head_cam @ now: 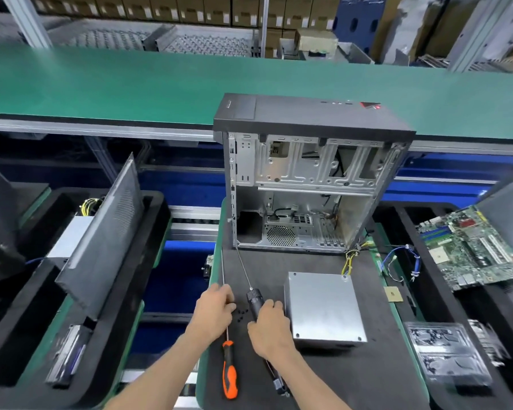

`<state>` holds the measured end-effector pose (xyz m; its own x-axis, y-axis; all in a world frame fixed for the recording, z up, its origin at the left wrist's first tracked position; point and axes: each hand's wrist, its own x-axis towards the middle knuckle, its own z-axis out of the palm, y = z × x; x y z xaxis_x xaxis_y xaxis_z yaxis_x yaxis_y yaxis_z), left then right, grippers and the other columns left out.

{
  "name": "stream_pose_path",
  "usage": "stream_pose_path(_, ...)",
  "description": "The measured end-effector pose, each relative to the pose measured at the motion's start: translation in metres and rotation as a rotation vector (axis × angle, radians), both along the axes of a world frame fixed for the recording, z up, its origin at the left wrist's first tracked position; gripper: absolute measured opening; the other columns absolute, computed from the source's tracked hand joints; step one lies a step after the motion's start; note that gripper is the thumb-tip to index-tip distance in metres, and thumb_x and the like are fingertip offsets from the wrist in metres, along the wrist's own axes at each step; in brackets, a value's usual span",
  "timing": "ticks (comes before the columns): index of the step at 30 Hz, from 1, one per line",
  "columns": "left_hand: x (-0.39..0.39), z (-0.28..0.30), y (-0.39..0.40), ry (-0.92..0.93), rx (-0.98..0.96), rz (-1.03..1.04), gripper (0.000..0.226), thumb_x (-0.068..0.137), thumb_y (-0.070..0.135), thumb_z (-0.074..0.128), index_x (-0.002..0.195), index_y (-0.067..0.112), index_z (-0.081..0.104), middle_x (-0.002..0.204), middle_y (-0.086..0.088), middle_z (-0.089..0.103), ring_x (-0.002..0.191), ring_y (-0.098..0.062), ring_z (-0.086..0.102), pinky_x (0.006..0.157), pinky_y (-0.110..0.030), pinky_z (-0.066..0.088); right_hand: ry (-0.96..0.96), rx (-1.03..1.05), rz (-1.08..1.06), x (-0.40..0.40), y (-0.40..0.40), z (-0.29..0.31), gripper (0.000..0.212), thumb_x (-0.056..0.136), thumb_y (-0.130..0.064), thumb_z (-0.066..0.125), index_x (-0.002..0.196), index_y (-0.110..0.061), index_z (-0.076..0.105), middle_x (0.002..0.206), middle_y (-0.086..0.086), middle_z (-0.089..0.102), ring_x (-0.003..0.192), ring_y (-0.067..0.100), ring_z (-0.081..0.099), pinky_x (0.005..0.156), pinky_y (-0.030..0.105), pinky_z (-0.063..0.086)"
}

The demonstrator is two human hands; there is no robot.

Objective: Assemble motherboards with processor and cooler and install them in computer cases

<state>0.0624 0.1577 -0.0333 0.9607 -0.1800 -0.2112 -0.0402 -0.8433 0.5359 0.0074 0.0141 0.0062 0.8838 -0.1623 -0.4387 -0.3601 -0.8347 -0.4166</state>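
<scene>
An open computer case (305,179) stands upright on the dark mat (279,261), its bare metal interior facing me. My right hand (271,329) grips a black electric screwdriver (255,300) whose long bit reaches toward the case's lower left corner. My left hand (215,312) rests on the mat with fingers curled over the thin shaft of an orange-handled screwdriver (229,371), beside several small black screws (241,313). A silver power supply (323,309) lies to the right of my hands. A green motherboard (471,250) lies in the tray at the right.
A yellow cable bundle (351,255) runs from the case to the power supply. A grey side panel (101,241) leans in the left tray. A plastic blister pack (444,353) sits at lower right. The green conveyor belt (131,81) runs behind the case.
</scene>
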Motion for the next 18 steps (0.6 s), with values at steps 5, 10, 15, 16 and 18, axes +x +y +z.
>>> stream_pose_path(5,0.002,-0.011,-0.004,-0.109,-0.027,-0.383,0.026,0.09,0.037,0.068,0.107,0.018,0.071,0.115,0.006,0.054,0.103,-0.015,0.047,0.091,-0.024,0.037,-0.001,-0.037,-0.009,0.002,0.001,-0.005,0.048,0.102,-0.033,0.055,0.139,-0.007,0.041,0.141,0.012,0.044,0.127,0.027,0.052,0.104,0.033,0.042)
stream_pose_path(10,0.003,-0.016,-0.008,-0.131,0.108,-0.466,0.027,0.099,0.032,0.055,0.099,0.016,0.077,0.112,-0.002,0.058,0.103,-0.022,0.051,0.092,-0.034,0.041,0.035,-0.053,0.01,0.005,0.002,-0.006,0.041,0.1,-0.024,0.052,0.136,-0.007,0.044,0.139,0.012,0.046,0.125,0.03,0.054,0.101,0.035,0.043)
stream_pose_path(15,-0.001,-0.017,-0.009,-0.124,0.201,-0.454,0.03,0.1,0.023,0.048,0.1,0.01,0.074,0.109,-0.006,0.061,0.105,-0.023,0.056,0.089,-0.038,0.045,0.041,-0.087,0.044,0.004,0.006,-0.006,0.039,0.097,-0.024,0.053,0.132,-0.008,0.048,0.135,0.01,0.049,0.124,0.029,0.053,0.097,0.037,0.047)
stream_pose_path(16,-0.002,-0.017,-0.008,-0.124,0.206,-0.445,0.03,0.1,0.023,0.047,0.101,0.01,0.074,0.109,-0.007,0.062,0.105,-0.023,0.057,0.087,-0.036,0.045,0.042,-0.094,0.056,0.005,0.006,-0.006,0.039,0.097,-0.024,0.053,0.132,-0.007,0.048,0.135,0.01,0.05,0.124,0.029,0.053,0.096,0.037,0.047)
stream_pose_path(18,-0.004,-0.015,-0.007,-0.119,0.222,-0.432,0.031,0.1,0.023,0.045,0.104,0.011,0.073,0.111,-0.005,0.062,0.105,-0.022,0.057,0.085,-0.033,0.044,0.05,-0.095,0.068,0.006,0.007,-0.006,0.04,0.097,-0.023,0.053,0.133,-0.007,0.047,0.135,0.011,0.05,0.125,0.029,0.053,0.096,0.036,0.047)
